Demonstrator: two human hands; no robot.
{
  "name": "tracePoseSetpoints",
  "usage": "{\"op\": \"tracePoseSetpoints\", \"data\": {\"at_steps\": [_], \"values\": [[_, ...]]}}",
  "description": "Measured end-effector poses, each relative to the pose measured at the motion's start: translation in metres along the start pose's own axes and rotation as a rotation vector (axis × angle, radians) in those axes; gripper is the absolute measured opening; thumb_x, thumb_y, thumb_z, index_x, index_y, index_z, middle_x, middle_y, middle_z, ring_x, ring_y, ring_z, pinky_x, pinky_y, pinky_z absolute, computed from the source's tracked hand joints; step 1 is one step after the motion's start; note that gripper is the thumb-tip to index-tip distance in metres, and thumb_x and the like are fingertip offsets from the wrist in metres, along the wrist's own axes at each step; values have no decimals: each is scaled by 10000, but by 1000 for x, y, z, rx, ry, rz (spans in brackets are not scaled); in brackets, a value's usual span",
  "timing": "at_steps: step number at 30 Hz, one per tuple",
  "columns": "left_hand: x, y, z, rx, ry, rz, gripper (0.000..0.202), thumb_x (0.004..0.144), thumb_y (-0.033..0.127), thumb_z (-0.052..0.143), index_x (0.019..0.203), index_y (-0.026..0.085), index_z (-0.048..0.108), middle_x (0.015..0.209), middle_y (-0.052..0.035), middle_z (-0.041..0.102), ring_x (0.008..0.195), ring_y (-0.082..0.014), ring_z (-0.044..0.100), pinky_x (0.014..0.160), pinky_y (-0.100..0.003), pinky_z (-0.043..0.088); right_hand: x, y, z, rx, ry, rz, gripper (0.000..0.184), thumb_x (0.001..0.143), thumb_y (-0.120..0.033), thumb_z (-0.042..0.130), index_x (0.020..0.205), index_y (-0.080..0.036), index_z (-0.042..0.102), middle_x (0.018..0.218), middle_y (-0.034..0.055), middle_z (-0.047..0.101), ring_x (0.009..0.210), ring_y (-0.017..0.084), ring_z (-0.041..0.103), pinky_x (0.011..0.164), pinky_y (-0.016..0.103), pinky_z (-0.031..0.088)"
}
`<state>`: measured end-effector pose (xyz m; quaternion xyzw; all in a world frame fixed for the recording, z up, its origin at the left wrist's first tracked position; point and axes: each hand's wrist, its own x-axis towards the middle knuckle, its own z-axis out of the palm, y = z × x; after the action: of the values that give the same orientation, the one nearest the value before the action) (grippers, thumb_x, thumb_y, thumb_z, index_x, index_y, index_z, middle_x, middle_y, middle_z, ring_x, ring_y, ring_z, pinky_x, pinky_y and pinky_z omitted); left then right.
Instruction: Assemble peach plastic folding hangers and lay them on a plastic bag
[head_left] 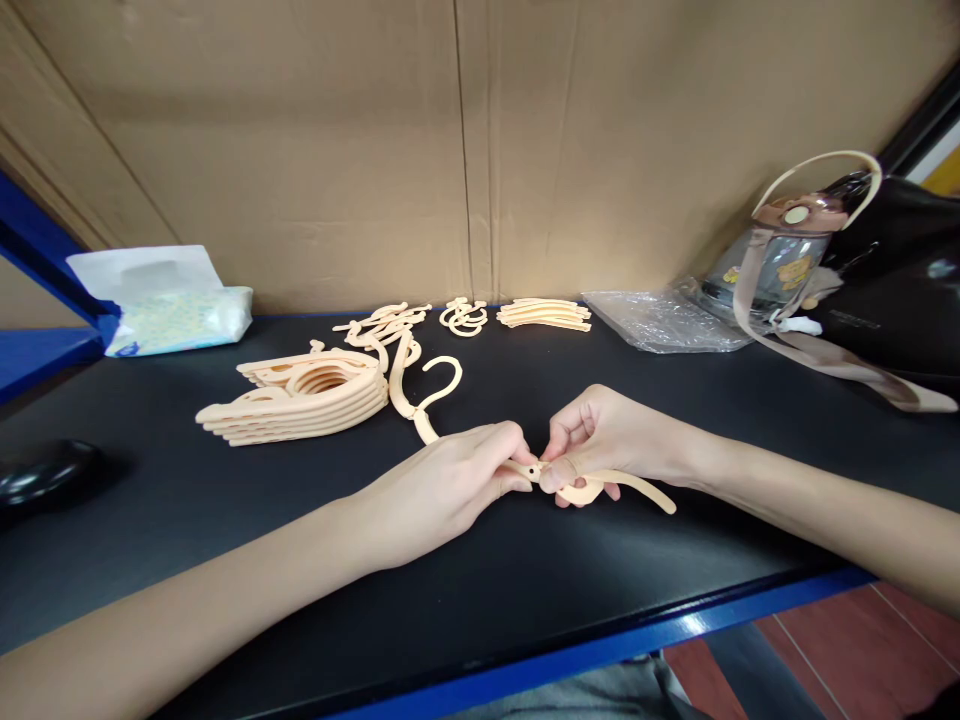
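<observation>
My left hand (480, 465) is closed, pinching a cream plastic hanger part (533, 471) with a small dark hole near its end. Facing it, my right hand (592, 440) pinches a curved cream hanger arm (645, 488), whose tail sticks out to the right. The two parts meet between my fingertips; whether they are joined is hidden. Just beyond my left hand lies a cream hanger (405, 385) with its hook (450, 375) turned up to the right. Its lower end passes behind that hand. A stack of folded hangers (315, 410) rests to the left.
Along the back lie loose hanger arms (386, 325), several small hooks (465, 318) and a pile of curved strips (544, 314). A clear plastic bag (667, 318), a strapped water bottle (780, 260) and a black bag (892, 290) stand right. Tissues (180, 318) and a mouse (49, 470) sit left.
</observation>
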<state>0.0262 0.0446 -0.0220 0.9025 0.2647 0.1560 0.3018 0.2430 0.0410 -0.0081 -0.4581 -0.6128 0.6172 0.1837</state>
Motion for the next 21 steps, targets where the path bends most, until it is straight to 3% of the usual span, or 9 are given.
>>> {"op": "tracePoseSetpoints", "data": {"at_steps": [11,16,21], "values": [[-2,0,0,-10,-26,-39,131,999,299,376,1025,233,485,1037,13,590,921,-133,616,746,-250,476,1,0,-1,11,-23,-8,247,643,-318,792,661,-117,649,586,8,646,481,66,543,370,129,377],[2,0,1,33,-17,-3,125,995,262,390,1002,215,506,1031,4,594,936,-131,605,753,-245,461,-1,-1,4,-97,39,-15,271,641,-351,789,663,-127,637,580,3,639,478,78,528,373,155,370],[4,1,4,66,-9,-20,153,997,284,382,988,213,517,984,3,611,873,-135,601,722,-251,458,-4,2,5,-183,105,-118,262,638,-319,792,644,-133,608,585,-2,648,530,86,555,487,182,404]]}}
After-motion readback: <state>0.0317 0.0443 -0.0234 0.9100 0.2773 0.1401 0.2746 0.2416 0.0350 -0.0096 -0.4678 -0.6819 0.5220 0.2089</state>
